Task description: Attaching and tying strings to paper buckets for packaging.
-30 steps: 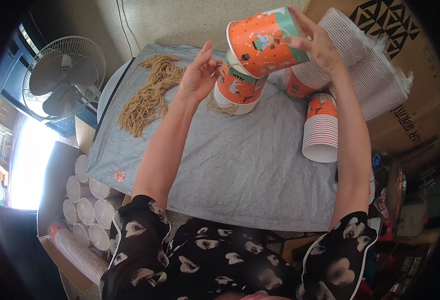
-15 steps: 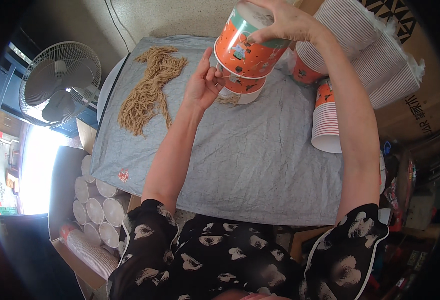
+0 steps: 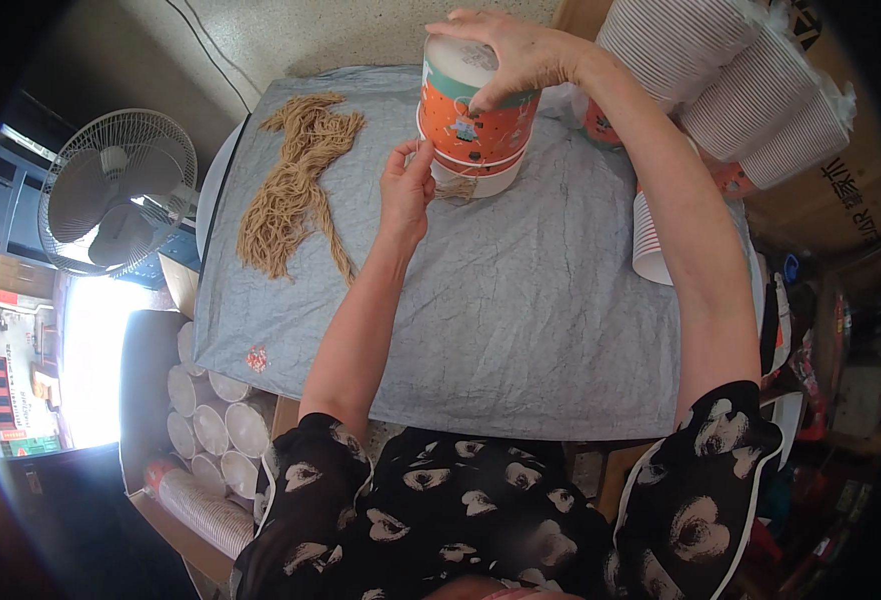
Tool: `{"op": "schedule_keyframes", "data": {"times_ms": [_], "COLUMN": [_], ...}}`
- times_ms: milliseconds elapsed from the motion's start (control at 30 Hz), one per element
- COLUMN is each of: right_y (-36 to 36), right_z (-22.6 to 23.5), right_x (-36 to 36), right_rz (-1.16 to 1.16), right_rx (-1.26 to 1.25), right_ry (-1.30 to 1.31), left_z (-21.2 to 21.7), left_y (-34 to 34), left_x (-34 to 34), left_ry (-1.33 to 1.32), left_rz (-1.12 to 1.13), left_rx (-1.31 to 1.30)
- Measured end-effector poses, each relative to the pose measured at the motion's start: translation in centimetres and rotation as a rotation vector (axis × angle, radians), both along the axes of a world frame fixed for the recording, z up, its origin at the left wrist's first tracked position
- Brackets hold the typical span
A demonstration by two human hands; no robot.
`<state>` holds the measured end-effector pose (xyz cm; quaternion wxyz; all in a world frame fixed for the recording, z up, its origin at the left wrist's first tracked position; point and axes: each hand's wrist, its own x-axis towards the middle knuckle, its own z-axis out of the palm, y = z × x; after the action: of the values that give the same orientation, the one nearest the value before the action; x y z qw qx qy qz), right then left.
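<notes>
Orange tub [image 3: 471, 120] sank between twine [image 3: 286, 210] and cups [image 3: 661, 50], right fingers [image 3: 473, 24] gripping, left fingers [image 3: 416, 168] unclear.

The left fisheye camera on my head is looking down and forward over my heart-patterned black top [image 3: 473, 500], framing the nearby grey-covered table [image 3: 551, 340] and bending straight edges toward its rim.

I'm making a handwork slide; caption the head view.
Right hand gripping an upturned orange paper cup, left hand beside its rim, tan strings nearby.

Wrapped tub stacks [image 3: 666, 55], a packed carton [image 3: 173, 532] and a covered table [image 3: 521, 330] suggest a workshop.
</notes>
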<state>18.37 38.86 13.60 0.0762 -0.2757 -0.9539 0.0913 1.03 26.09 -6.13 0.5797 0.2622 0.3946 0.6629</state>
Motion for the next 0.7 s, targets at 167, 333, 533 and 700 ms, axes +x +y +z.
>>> {"op": "schedule_keyframes", "data": {"times_ms": [167, 333, 533, 700], "right_y": [-0.2, 0.3, -0.4, -1.5], "right_z": [-2.6, -3.4, -4.6, -4.6], "right_x": [0.3, 0.8, 0.7, 0.5], "right_rz": [-0.115, -0.196, -0.201, -0.305], "right_rx": [0.093, -0.012, 0.065, 0.046], "right_ry": [0.008, 0.05, 0.063, 0.08], "left_z": [-0.9, -1.1, -1.9, -1.7], "left_y": [-0.1, -0.1, 0.1, 0.1], "left_x": [0.5, 0.3, 0.7, 0.5], "left_ry": [0.048, 0.076, 0.025, 0.038], "left_rz": [0.05, 0.029, 0.037, 0.031], "left_rx": [-0.057, -0.068, -0.104, -0.109]}}
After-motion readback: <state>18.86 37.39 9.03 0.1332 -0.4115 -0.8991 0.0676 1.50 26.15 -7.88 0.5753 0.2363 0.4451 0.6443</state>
